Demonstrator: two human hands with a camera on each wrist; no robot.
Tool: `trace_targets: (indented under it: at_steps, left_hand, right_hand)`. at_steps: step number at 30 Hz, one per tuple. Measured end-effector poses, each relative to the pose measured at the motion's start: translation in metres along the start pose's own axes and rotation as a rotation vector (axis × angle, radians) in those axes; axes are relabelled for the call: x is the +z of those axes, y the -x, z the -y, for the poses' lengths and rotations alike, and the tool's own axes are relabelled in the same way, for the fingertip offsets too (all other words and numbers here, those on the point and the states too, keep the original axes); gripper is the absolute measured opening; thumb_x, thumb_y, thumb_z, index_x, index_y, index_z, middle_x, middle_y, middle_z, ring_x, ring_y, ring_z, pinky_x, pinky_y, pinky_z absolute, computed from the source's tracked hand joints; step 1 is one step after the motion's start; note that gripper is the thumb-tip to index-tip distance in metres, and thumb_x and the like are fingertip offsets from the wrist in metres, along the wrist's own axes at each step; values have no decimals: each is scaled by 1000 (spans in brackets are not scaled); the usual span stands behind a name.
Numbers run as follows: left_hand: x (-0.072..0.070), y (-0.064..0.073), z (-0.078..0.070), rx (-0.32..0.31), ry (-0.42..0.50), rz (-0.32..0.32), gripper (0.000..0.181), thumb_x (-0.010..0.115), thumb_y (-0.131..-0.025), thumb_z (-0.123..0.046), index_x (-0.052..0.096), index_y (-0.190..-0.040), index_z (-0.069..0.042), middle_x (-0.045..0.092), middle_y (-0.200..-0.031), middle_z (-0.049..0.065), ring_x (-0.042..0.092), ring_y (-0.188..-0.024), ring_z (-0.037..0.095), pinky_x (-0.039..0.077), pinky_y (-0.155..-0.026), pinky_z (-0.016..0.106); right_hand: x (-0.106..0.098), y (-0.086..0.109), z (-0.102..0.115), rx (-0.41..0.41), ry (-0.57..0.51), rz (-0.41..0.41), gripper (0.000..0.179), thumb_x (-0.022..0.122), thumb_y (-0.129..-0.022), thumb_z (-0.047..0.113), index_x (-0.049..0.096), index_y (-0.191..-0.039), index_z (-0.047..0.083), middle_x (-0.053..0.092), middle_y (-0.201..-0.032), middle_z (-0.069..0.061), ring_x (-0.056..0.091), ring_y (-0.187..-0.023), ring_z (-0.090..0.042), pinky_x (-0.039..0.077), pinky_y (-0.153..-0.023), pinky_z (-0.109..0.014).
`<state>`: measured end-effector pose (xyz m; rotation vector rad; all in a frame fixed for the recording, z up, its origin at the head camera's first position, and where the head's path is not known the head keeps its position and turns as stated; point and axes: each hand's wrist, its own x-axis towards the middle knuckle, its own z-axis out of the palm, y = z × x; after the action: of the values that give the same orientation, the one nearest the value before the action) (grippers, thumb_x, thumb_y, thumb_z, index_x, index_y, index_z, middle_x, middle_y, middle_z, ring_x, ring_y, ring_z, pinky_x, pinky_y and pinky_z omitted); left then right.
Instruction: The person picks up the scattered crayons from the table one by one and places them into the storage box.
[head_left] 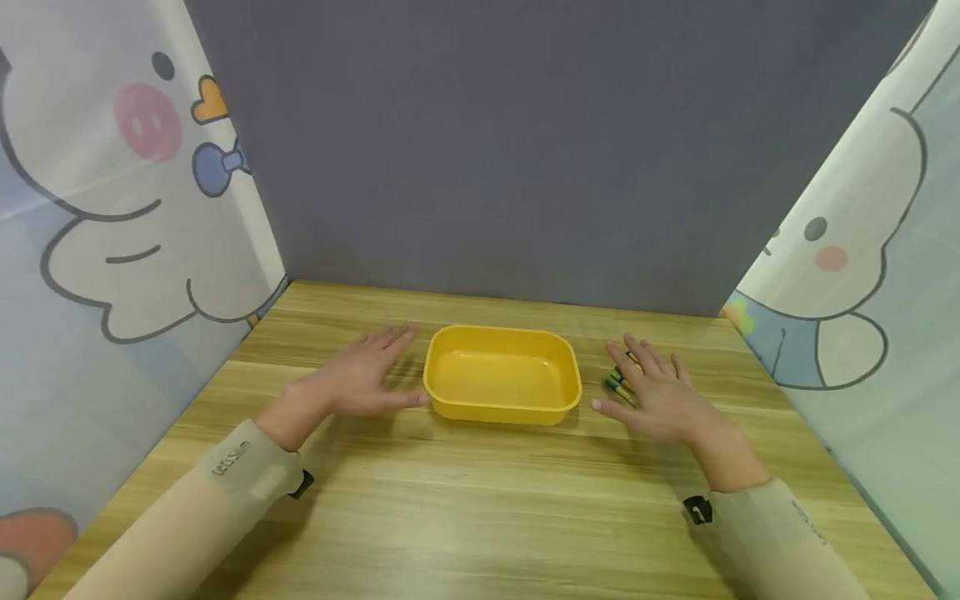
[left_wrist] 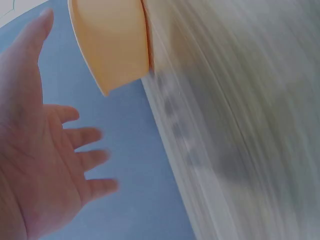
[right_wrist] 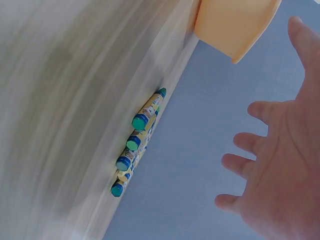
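Observation:
A yellow plastic tray [head_left: 498,412] with rounded corners stands on the wooden table, and I see only its bare bottom inside. My left hand [head_left: 358,382] hovers beside its left end, fingers spread and thumb pointing at the rim. In the left wrist view a gap shows between that palm and the tray [left_wrist: 110,42]. To the tray's right, my right hand [head_left: 662,398] is held above several crayons [head_left: 621,390], partly hiding them. The right wrist view shows those green crayons [right_wrist: 148,111], in yellow and blue wrappers, lying side by side, apart from the palm. Both hands hold nothing.
The wooden table [head_left: 450,517] runs back to a dark grey panel [head_left: 487,150]. Curtains with cartoon animals hang along the left [head_left: 150,267] and right [head_left: 840,308] sides. Dark straps show at both sleeve cuffs.

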<state>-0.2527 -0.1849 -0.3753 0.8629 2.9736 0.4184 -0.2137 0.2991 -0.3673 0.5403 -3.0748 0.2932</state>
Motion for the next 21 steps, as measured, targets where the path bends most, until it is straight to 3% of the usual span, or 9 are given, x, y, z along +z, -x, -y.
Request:
trace_targets:
  at_steps: [4, 12, 21]
  left_hand:
    - [8, -9, -2, 15, 90, 30, 117, 62, -95, -83, 17, -178, -13, 39, -173, 27, 48, -154, 52, 40, -125, 68]
    - [20, -29, -9, -39, 221, 143, 128, 62, -92, -87, -4, -179, -20, 23, -181, 22, 44, -158, 47, 38, -129, 62]
    - [25, -33, -9, -93, 260, 198, 128, 63, -91, -88, -11, -177, -29, 42, -171, 28, 57, -147, 44, 45, -123, 62]
  right_hand:
    - [0, 1, 0, -9, -8, -13, 98, 60, -104, 68, 24, -176, 12, 16, -181, -27, 17, -163, -59, 5, -125, -85]
    - [-1, 3, -5, -2, 13, -16, 98, 60, -105, 68, 24, -176, 11, 19, -180, -27, 23, -160, -60, 8, -125, -84]
    - [-6, 5, -23, 29, -38, -53, 88, 57, -110, 59, 25, -175, 9, 25, -177, -31, 27, -158, -61, 15, -122, -84]
